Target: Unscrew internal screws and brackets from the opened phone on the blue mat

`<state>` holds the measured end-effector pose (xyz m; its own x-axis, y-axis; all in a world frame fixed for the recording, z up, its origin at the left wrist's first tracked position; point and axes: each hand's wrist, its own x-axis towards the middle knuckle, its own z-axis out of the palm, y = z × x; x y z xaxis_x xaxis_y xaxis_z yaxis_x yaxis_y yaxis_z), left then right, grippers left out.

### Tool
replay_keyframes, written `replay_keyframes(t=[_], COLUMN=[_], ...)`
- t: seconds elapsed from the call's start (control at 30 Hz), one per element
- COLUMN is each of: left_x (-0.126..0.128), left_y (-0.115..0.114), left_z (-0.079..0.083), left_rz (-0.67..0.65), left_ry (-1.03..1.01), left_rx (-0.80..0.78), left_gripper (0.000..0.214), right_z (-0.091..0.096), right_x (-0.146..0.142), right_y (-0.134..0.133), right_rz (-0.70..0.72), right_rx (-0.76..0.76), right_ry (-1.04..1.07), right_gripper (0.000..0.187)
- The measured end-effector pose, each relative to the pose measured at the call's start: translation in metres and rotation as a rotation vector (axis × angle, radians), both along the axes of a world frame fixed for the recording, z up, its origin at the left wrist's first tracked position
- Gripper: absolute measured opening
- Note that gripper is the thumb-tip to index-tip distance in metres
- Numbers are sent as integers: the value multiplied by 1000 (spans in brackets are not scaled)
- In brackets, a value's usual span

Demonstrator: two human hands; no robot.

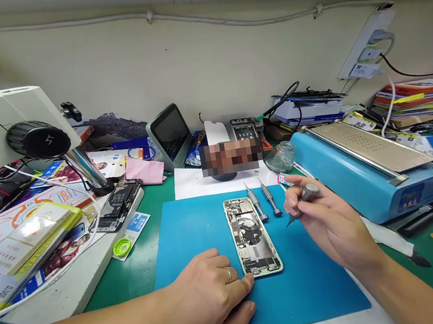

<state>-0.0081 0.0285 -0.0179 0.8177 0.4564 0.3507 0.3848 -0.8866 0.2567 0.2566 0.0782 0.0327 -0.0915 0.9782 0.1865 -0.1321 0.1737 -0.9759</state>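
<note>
An opened phone (255,244) lies on the blue work mat (195,232), its internal parts exposed and its long side running away from me. My left hand (218,297) rests on the mat at the phone's near left corner. Its index fingertip touches or nearly touches the frame there; the fingers are loosely stretched and hold nothing. To the right of the phone, my right hand (325,215) is raised above the mat, with its fingers closed round a small screwdriver (309,192) whose dark tip points down and left. Two grey screwdrivers (255,204) (269,197) lie beside the phone's far end.
A blue machine with a metal plate (348,178) stands at right. A glass jar (280,158) sits behind the mat. At left are a microscope (38,139), another disassembled phone (118,206), a green cap (122,247) and stacked boxes (26,243). A small screen (172,133) stands behind.
</note>
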Motion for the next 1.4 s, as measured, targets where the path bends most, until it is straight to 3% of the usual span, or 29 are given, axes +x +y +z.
replay_keyframes(t=[0.17, 0.3, 0.43, 0.63, 0.77, 1.0, 1.4], left_x=[-1, -1, -1, -2, -3, -5, -3], left_y=[0, 1, -1, -1, -1, -1, 1], left_z=[0, 1, 2, 3, 4, 6, 8], left_rz=[-10, -7, -9, -25, -24, 3, 53], left_ry=[17, 15, 11, -10, -9, -50, 12], left_rx=[-34, -42, -46, -47, -44, -19, -38], left_gripper=[25, 27, 27, 30, 31, 30, 33], right_z=[-17, -33, -46, -49, -40, -40, -47], right_x=[3, 12, 20, 22, 10, -22, -27], right_y=[-19, -21, -26, -34, -40, -49, -48], right_rz=[-13, -34, -94, -175, -214, -51, 26], right_rx=[38, 90, 269, 444, 466, 533, 555], right_ry=[-88, -296, -555, -773, -655, -423, -411], right_gripper=[24, 34, 54, 58, 58, 64, 64])
